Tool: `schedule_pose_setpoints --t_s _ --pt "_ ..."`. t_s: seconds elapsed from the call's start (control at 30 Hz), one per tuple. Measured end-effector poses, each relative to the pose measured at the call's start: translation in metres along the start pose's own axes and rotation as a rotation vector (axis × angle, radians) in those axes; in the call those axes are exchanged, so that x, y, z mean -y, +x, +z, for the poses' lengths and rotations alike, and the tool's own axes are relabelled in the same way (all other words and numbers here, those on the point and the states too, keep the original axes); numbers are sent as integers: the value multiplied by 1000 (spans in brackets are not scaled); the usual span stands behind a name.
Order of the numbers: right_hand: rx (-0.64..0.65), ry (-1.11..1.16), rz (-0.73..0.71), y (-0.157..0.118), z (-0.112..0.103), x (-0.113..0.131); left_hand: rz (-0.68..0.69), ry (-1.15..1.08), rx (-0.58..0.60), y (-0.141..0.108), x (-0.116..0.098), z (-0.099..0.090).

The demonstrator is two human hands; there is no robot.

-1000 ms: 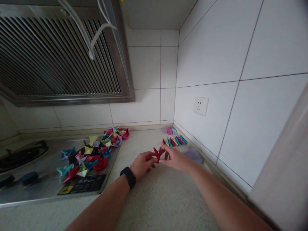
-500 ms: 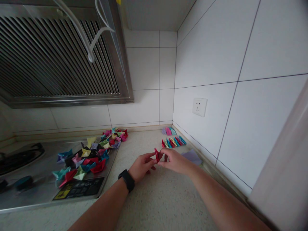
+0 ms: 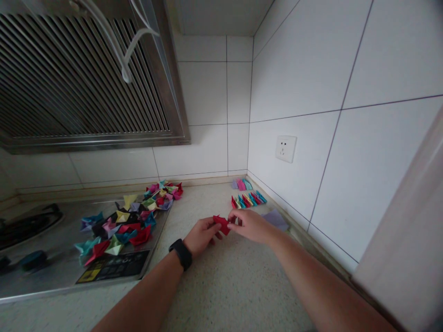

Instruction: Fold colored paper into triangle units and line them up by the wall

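Note:
A small folded piece of red paper (image 3: 222, 225) is held above the counter between my two hands. My left hand (image 3: 202, 235), with a black watch on its wrist, pinches the paper's left side between thumb and fingers. At the right edge of the paper, the thumb and fingertips of my right hand (image 3: 247, 225) are closed on it. Beyond my right hand lies a row of narrow folded papers (image 3: 249, 199) in red, yellow, green and blue. Some lilac paper sheets (image 3: 276, 220) rest beside my right wrist.
Many colourful origami pieces (image 3: 122, 217) are heaped on the steel gas stove (image 3: 62, 276) at left. More folded papers (image 3: 242, 184) lie in the back corner. A range hood (image 3: 187, 133) overhangs the stove. A white socket (image 3: 285, 148) is on the tiled right wall.
The red paper has turned from nearly edge-on to showing a broad flat face. Both hands keep hold of it. The view has tilted slightly downward.

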State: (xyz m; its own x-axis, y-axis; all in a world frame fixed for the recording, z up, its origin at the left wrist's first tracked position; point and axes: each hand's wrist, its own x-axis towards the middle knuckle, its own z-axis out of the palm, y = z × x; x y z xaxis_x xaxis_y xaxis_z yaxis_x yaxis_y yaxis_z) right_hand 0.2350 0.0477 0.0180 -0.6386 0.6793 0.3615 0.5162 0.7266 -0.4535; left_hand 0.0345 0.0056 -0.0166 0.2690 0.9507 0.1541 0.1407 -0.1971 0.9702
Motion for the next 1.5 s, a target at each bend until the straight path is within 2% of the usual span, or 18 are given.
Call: schedule_pose_setpoints --t_s 0.23,0.47,0.77,1.5 --pt "10 3 0 1 1 1 7 21 -18 0 -3 -1" --pt "-36 13 -20 1 -3 3 -70 49 56 -2 -5 -3" --pt "6 12 -35 1 -4 4 -69 4 33 -1 -2 -2" --pt "40 33 -4 2 -3 4 24 69 -21 -2 -5 -5"
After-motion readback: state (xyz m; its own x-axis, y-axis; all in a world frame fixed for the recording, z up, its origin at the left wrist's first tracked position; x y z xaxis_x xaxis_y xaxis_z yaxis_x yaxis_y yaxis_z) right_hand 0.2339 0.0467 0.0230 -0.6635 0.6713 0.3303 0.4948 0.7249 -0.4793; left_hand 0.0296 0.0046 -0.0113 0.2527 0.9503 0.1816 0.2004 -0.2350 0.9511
